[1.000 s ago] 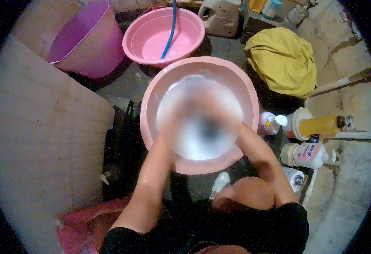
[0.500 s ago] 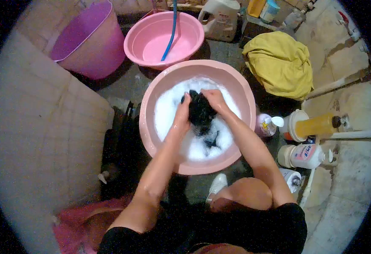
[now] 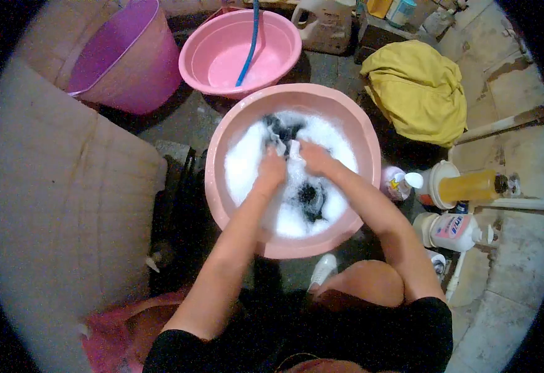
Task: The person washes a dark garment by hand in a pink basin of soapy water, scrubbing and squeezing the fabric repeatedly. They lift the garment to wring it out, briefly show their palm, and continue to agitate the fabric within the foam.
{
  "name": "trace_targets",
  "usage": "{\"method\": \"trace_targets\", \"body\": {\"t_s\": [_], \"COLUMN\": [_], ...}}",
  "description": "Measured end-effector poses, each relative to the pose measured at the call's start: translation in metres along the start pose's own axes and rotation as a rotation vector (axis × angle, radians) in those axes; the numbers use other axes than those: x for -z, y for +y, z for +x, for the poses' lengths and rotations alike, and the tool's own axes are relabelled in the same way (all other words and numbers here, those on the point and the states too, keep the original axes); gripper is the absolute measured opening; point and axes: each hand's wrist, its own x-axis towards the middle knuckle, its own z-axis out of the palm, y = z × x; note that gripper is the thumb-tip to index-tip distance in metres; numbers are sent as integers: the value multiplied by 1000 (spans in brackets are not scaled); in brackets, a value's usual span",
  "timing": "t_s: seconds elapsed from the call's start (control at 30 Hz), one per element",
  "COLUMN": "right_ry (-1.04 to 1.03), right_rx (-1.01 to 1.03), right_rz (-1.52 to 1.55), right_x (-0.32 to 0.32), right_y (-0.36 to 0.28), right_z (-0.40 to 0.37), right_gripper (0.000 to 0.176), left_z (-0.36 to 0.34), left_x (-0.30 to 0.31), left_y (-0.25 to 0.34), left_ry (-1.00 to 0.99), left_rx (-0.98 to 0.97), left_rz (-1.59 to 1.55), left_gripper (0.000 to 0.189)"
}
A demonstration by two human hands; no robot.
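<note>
A pale pink basin (image 3: 216,193) holds water under a thick layer of white suds (image 3: 244,165). Black wet cloth (image 3: 287,130) shows through the foam beyond my hands, and more dark cloth (image 3: 312,198) surfaces nearer to me. My left hand (image 3: 273,168) is closed on the black cloth, its fingertips partly covered by foam. Close beside it on the right, my right hand (image 3: 314,157) grips the same cloth, near a small whitish patch that could be foam or fabric.
Behind stand a pink tub (image 3: 191,59) with a blue hose (image 3: 250,46), a purple bucket (image 3: 160,68) and a jug (image 3: 328,28). Yellow cloth (image 3: 415,93) lies at the right, above a pump bottle (image 3: 396,183), a yellow-liquid bottle (image 3: 470,186) and a white bottle (image 3: 455,231).
Both hands have lowered the black cloth from above the suds down into them. The bunched cloth is now spread lower in the foam, and more dark cloth shows near me.
</note>
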Motion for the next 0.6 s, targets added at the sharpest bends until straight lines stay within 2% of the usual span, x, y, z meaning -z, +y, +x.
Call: {"method": "trace_targets", "body": {"t_s": [0.03, 0.07, 0.1, 0.13, 0.17, 0.2, 0.23, 0.27, 0.3, 0.33, 0.4, 0.43, 0.47, 0.53, 0.57, 0.6], "right_ry": [5, -60, -125, -115, -3, 108, 456, 493, 523, 503, 484, 577, 581, 552, 718, 865], "right_rx": [-2, -198, -392, -393, -529, -662, -454, -320, -188, -131, -75, 19, 16, 112, 179, 142], "right_rz": [1, 130, 259, 261, 348, 435, 795, 869, 937, 867, 661, 536, 535, 443, 374, 394], "right_x": [2, 6, 7, -9, -41, -14, 10, 40, 61, 78, 130, 122, 120, 118, 99, 91], "right_y": [2, 4, 7, 20, 42, 26, 17, -9, -33, -58, -119, -137, -148, -159, -144, -128], "right_z": [-2, -3, -4, 10, 37, 41, 16, 6, -1, -9, -40, -42, -45, -50, -40, -36], "right_gripper": [38, 34, 29, 29, 28, 28, 25, 31, 38, 36, 34, 32, 32, 26, 22, 20], "left_z": [-9, -15, -11, -10, -8, -6, -8, -4, 3, 6, -10, -17, -27, -33, -29, -23], "left_x": [25, 55, 92, 94, 92, 86, 78, 81, 85, 87, 141, 149, 143, 129, 119, 103], "left_y": [9, 20, 35, 35, 33, 29, 29, 26, 23, 21, 38, 39, 38, 35, 34, 31], "left_ry": [-193, -383, -544, -539, -368, -195, 14, 11, -171, -369, -507, -546, -529, -420, -331, -229], "left_rx": [-26, -52, 4, -1, 108, 214, 289, 284, 449, 610, 576, 549, 531, 518, 499, 470], "left_rz": [39, 80, -33, -25, -197, -369, -571, -565, -1171, -1782, -1806, -1867, -1926, -1973, -1934, -1885], "left_gripper": [46, 45, 49, 49, 52, 55, 58, 58, 60, 63, 44, 41, 39, 34, 32, 30]}}
